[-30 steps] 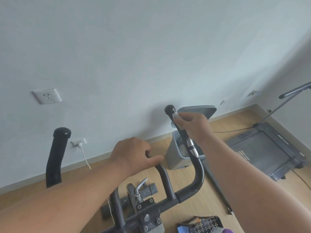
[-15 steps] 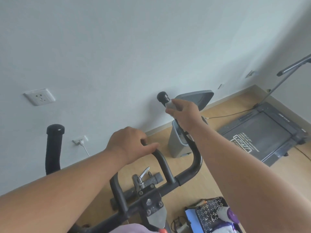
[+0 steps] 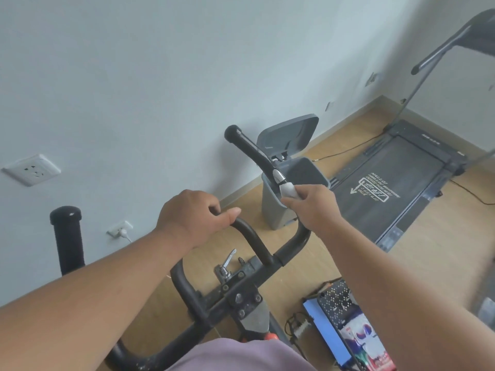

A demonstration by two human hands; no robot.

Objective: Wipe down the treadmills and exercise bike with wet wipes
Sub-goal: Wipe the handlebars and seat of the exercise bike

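Black, scuffed metal handlebars of an exercise bike (image 3: 214, 303) fill the lower middle of the view, seen from above by a person leaning over them. The left hand (image 3: 191, 219) curls around the inner loop of the handlebars, fingers wrapped over the bar and thumb lying along it. The right hand (image 3: 312, 203) closes around the right handlebar arm with a white wet wipe (image 3: 289, 191) bunched in its grip, the wipe pressed against the bar just below a silver band. Above that hand the bar rises to a black rounded end (image 3: 232, 132). To the left of the handlebars stands a second upright black grip (image 3: 67, 239).

Behind the right handlebar arm, against the pale wall, sits a grey pedal bin (image 3: 276, 210) with its lid (image 3: 289, 135) raised. To the right of the bike lies a treadmill (image 3: 388, 183) on the wooden floor, its belt dark with white lettering and its rail slanting up to the top right corner. On the wall left of the bike are a white socket (image 3: 30, 170) and, lower down, a plugged-in outlet (image 3: 120, 228). Below and right of the handlebars, a blue box (image 3: 329, 333) of packets rests on the floor.
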